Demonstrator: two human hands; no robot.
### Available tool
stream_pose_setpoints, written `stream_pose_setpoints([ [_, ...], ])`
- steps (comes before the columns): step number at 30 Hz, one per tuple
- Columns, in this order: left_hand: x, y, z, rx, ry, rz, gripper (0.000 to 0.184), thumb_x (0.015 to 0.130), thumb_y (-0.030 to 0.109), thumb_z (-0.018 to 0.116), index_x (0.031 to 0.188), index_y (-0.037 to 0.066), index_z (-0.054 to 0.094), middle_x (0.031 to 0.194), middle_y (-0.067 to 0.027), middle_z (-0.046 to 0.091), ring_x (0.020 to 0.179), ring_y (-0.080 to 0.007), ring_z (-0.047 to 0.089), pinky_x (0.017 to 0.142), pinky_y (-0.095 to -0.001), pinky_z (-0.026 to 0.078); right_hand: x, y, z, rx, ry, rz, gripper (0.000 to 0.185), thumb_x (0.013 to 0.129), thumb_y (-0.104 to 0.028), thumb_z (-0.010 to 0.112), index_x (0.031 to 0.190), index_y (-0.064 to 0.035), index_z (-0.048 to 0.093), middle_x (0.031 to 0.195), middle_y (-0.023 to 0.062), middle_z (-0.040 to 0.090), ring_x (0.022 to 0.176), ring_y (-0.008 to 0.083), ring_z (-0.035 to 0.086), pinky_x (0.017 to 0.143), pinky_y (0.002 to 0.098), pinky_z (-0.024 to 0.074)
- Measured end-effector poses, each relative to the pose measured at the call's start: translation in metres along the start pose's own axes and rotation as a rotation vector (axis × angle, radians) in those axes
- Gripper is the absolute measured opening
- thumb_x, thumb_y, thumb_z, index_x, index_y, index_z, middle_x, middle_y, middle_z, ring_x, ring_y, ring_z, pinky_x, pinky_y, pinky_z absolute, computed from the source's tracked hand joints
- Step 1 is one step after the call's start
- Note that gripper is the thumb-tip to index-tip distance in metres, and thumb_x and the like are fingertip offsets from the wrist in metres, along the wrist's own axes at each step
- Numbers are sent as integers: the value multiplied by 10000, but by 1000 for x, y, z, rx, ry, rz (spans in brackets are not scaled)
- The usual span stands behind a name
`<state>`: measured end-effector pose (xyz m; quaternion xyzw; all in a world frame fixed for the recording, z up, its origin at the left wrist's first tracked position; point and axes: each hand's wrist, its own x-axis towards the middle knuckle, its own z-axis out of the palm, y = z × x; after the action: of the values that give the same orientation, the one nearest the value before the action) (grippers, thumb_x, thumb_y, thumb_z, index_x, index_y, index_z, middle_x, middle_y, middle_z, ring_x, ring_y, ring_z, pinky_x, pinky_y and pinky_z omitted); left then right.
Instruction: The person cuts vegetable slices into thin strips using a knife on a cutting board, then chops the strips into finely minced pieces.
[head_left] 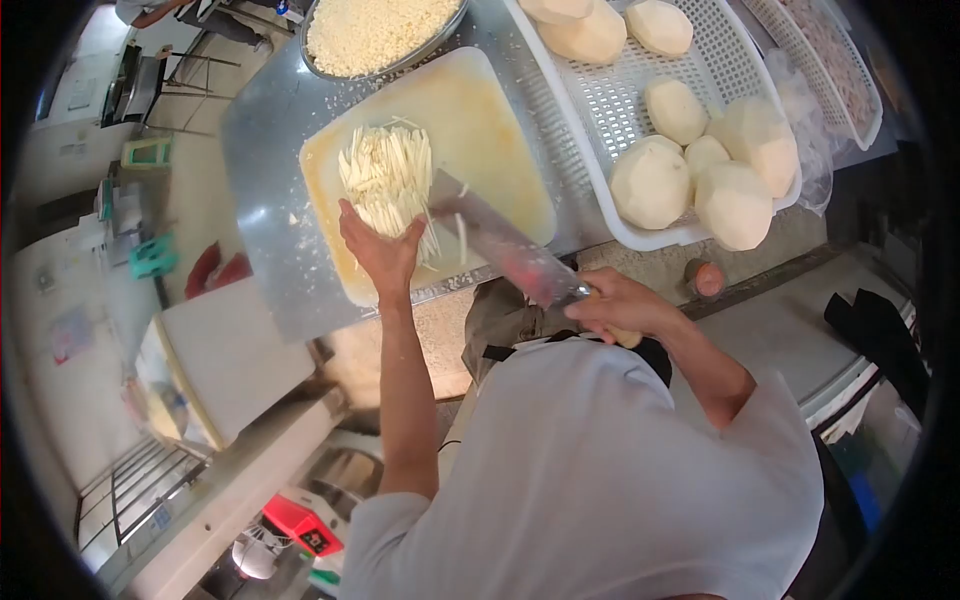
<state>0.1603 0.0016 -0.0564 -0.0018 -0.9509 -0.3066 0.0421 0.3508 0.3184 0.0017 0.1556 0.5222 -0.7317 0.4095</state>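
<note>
My left hand (384, 250) cups the near end of a pile of thin pale vegetable strips (388, 165), thumb on one side and fingers on the other. The strips lie on a worn, yellowish cutting board (490, 130). My right hand (622, 304) is closed around the wooden handle of a cleaver (505, 245). Its broad blade reaches over the board's near edge, with the tip just right of the pile. The blade is slightly blurred. A few loose strips lie on and beside it.
Behind the board stands a metal bowl (463, 22) heaped with finely chopped pale pieces (375, 35). To the right, a white perforated basket (600, 180) holds several large peeled roots, resembling potatoes (650, 182). Another basket (800, 50) stands farther right. The metal table (265, 200) carries scattered bits.
</note>
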Motion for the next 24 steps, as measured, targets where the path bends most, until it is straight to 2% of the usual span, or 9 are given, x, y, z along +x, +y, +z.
stream_pose_setpoints([
  [4,-2,1,7,104,33,42,1353,678,431,982,1642,-74,178,1608,-355,308,1501,-505,292,1248,-563,268,-17,-8,15,-27,203,-56,398,1007,-203,698,1330,15,616,635,5,584,493,77,543,469,278,453],
  [7,-4,-2,2,93,0,111,1351,693,474,973,1641,-72,181,1637,-359,263,1535,-500,241,1259,-570,246,14,-12,53,-55,466,-118,487,1004,-189,693,1397,61,552,690,62,630,579,145,615,548,352,522],
  [10,-3,-13,-22,-127,-85,169,1236,824,473,894,1647,-78,153,1676,-341,210,1586,-473,155,1283,-562,198,65,-12,95,-256,586,-412,668,991,-184,686,1489,141,381,825,201,691,757,312,708,726,429,576],
  [12,15,-32,-33,-216,-88,100,1098,947,491,756,1650,-82,138,1701,-323,180,1608,-446,106,1299,-540,147,95,-10,119,-310,546,-328,778,985,-187,673,1502,207,245,935,303,683,898,418,704,824,453,564],
  [17,42,-55,-9,-311,-194,-108,865,1121,554,372,1659,-79,132,1739,-294,124,1632,-413,46,1320,-478,49,179,26,167,-559,737,-582,945,965,-233,697,1591,145,100,913,260,674,815,370,705,734,419,571],
  [19,39,-49,2,-383,-234,-37,870,1123,598,282,1660,-73,146,1744,-290,113,1632,-415,51,1321,-462,33,185,3,190,-338,554,-397,1008,958,-256,700,1591,178,45,926,274,666,861,414,697,769,428,569],
  [20,37,-45,3,-339,-265,-18,889,1118,623,228,1664,-70,123,1751,-275,99,1633,-417,43,1322,-453,18,186,-7,199,-339,550,-420,979,976,-234,684,1571,214,49,933,251,673,802,355,708,741,405,576],
  [23,45,-50,-7,-511,-299,-88,802,1135,514,365,1645,-83,202,1722,-281,221,1606,-440,165,1314,-476,103,195,-5,206,-181,582,-387,959,988,-186,682,1610,166,44,915,201,676,730,268,699,711,369,580],
  [24,48,-52,-12,-488,-227,20,717,1112,437,446,1605,-62,297,1658,-279,307,1552,-440,250,1285,-482,171,188,-9,208,-92,557,-359,941,994,-167,677,1621,148,50,902,186,675,717,243,692,704,359,580],
])
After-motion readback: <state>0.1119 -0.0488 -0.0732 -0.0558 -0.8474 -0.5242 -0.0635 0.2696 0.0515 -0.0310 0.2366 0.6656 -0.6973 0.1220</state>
